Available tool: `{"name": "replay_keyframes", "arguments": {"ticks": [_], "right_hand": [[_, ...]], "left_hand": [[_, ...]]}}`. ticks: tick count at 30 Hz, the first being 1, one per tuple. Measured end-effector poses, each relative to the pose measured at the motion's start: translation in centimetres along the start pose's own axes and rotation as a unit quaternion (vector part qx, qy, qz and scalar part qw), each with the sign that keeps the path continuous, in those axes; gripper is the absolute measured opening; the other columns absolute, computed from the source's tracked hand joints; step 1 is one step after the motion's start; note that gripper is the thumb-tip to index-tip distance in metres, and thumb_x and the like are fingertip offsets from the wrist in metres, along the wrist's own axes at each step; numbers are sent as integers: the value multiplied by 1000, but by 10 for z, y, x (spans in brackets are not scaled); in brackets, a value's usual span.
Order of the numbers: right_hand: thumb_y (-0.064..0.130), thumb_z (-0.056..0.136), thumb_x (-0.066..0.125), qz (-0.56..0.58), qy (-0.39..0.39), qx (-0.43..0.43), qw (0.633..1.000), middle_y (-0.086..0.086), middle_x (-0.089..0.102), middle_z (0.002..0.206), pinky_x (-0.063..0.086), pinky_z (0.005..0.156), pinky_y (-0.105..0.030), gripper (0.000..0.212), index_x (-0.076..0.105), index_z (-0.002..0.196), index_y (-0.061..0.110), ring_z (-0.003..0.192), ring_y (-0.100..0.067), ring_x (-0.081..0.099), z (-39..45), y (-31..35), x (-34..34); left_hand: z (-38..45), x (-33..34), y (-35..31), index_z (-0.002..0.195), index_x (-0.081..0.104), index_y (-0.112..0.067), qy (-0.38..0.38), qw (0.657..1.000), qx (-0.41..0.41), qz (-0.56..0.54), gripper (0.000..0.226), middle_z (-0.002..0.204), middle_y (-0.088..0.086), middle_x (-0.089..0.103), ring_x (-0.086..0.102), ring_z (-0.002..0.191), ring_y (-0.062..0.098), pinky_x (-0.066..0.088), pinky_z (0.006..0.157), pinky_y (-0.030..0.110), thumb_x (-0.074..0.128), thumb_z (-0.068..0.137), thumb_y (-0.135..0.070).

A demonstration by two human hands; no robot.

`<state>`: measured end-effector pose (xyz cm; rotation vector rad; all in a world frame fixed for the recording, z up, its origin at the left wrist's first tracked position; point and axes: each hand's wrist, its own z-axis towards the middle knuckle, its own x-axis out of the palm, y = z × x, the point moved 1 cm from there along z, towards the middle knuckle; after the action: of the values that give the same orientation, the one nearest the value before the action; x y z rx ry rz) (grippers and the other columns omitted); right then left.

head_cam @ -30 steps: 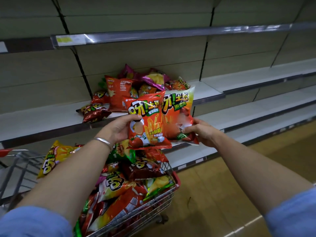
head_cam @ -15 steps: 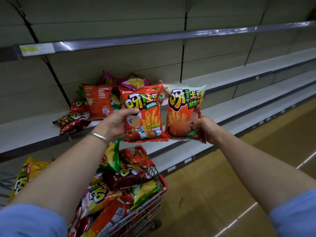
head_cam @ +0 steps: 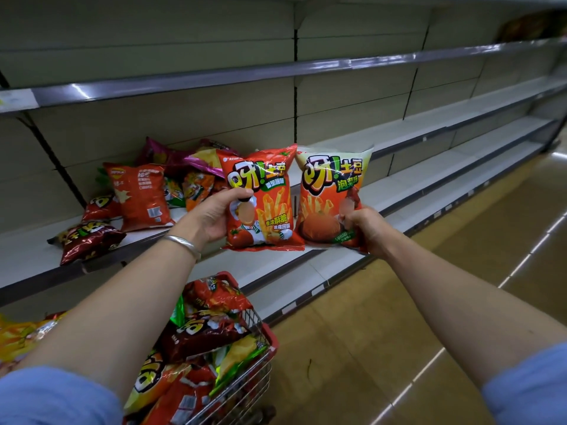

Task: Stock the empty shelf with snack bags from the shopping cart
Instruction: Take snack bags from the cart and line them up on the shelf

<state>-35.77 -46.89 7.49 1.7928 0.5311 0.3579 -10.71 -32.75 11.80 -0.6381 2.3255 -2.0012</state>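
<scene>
Head view: left hand (head_cam: 214, 216) grips the red tomato fries bag (head_cam: 260, 197) by its left edge, thumb over the front. Right hand (head_cam: 365, 228) pinches the kimchi-flavour fries bag (head_cam: 333, 194) at its lower right corner. Both bags are upright, side by side, in front of the shelf (head_cam: 414, 167), not yet on it.

Risks: the right bag hangs from a corner pinch (weak hold, slick foil) and could swing or slip to the floor (head_cam: 399, 332). Set down upright with nothing behind, either bag likely tips forward off the edge. The loose pile of bags (head_cam: 144, 194) at left is leaning; a nudge from the left forearm could topple it. The dark red bag (head_cam: 89, 240) overhangs the shelf lip.

Hidden: both arms cover much of the shopping cart (head_cam: 260, 348), so its remaining count is unclear. Left fingers are behind the bag. The pile's rear bags are mostly occluded. Far shelf ends blur out.
</scene>
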Motion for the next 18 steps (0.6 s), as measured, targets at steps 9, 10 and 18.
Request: {"name": "replay_keyframes", "arguments": {"ticks": [9, 10, 18], "right_hand": [[6, 49, 51, 36, -49, 5, 998, -18, 68, 111, 59, 68, -37, 72, 53, 120, 8, 100, -36, 66, -18, 12, -31], [3, 55, 49, 40, -50, 6, 998, -17, 68, 110, 58, 63, -34, 66, 52, 120, 7, 99, -35, 67, -18, 13, -35], [-16, 78, 32, 75, -62, -22, 995, -19, 62, 98, 55, 47, -27, 38, 49, 109, 0, 79, -29, 66, -15, 32, -67]], "left_hand": [[25, 26, -2, 139, 52, -9, 24, 999, 16, 30, 67, 126, 12, 68, 68, 108, 28, 57, 88, 39, 72, 77, -22], [28, 30, -2, 140, 52, -9, 27, 999, 17, 31, 65, 126, 12, 67, 68, 109, 28, 56, 90, 41, 72, 79, -21], [70, 59, -11, 140, 51, -10, 65, 997, 25, 33, 54, 127, 11, 67, 63, 119, 33, 50, 101, 48, 66, 89, -17]]}}
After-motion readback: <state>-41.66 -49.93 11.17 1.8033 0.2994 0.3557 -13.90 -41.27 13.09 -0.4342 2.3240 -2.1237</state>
